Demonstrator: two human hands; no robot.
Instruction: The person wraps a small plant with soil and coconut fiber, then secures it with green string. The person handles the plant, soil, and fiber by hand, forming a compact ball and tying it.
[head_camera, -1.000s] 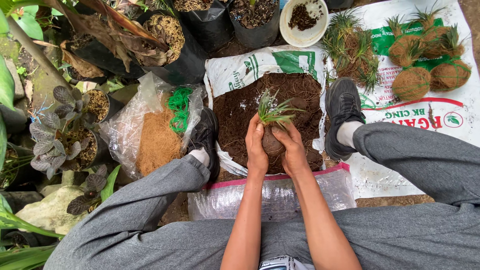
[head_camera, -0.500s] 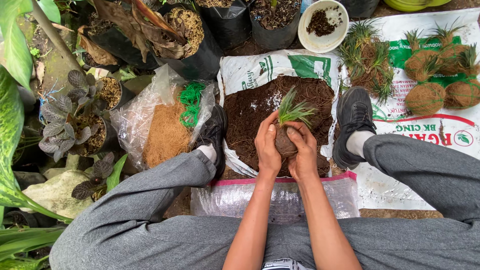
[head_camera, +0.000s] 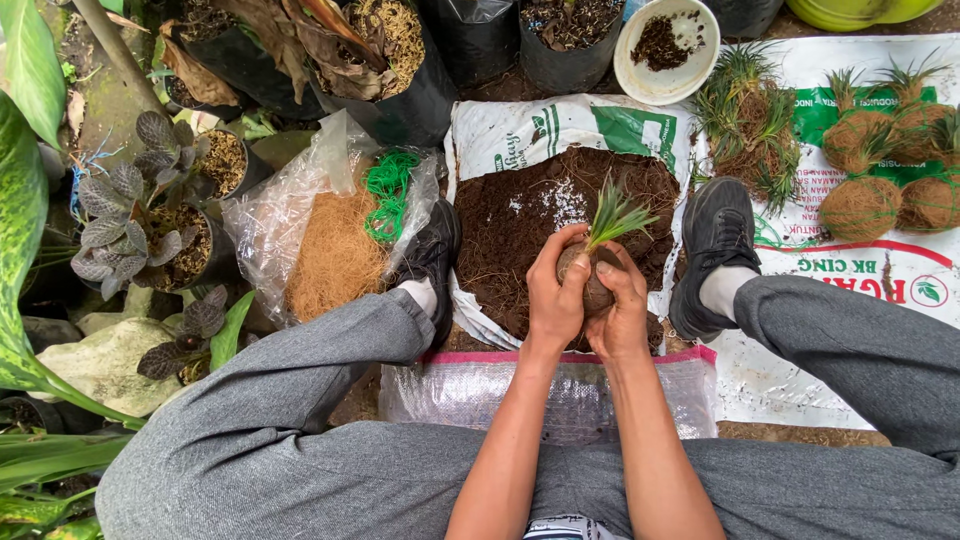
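Your left hand (head_camera: 553, 292) and right hand (head_camera: 622, 310) press together around the round brown soil ball with spiky green leaves (head_camera: 598, 272). It sits between your palms, leaves pointing up and away, over the open white sack of dark soil (head_camera: 520, 215).

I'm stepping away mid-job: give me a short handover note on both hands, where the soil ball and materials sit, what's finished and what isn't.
Left hand and right hand: both cupped around one soil ball with a green grass-like shoot, held above the open soil sack.
Materials: coconut fibre and green twine lie in the clear bag to the left; bare plantlets lie on the printed sheet to the right.
Done: several fibre-wrapped balls sit far right.
Left: the held ball shows no fibre or twine wrap yet.
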